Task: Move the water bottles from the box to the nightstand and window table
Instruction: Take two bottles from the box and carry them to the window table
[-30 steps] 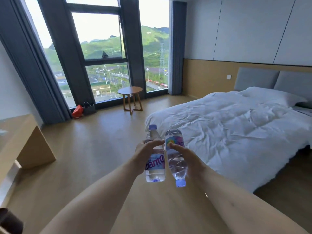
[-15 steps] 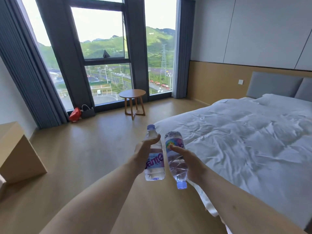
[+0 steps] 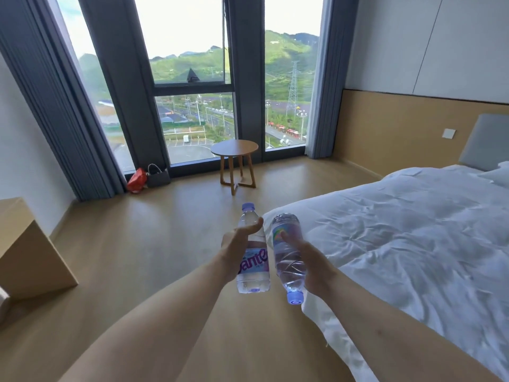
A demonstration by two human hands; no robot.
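since a second ago: the view has swung toward the window and come nearer; the round bench now sits almost dead ahead, the bed has slid off to the right, and both bottles keep the same hold and pose.
meaning for the task: judged from this, the person is carrying the pair toward the window bench; neither bottle is set down yet, and no box or nightstand is in sight.
left grip: the left hand (image 3: 237, 248) is wrapped around the middle of the upright bottle (image 3: 252, 256), thumb laid across its neck side, cap on top.
right grip: the right hand (image 3: 314, 267) is closed around the inverted bottle (image 3: 287, 253), cap pointing down toward the floor, base up.
bottles together: side by side, nearly touching, held out over the floor beside the bed's corner.
bottle materials: clear thin ribbed plastic, water inside, pale blue caps; one pink and lilac label with large lettering, one with a rainbow patch.
window bench (image 3: 234, 149): small, round, smooth light wood top on crossed wooden legs, bare, well apart from the hands, just before the glass.
bed (image 3: 413, 224): white duvet, soft and heavily creased.
floor (image 3: 154, 244): smooth tan boards with a dull sheen.
by the window: a red bag (image 3: 137, 180) and a dark bag (image 3: 158, 177) near the curtain.
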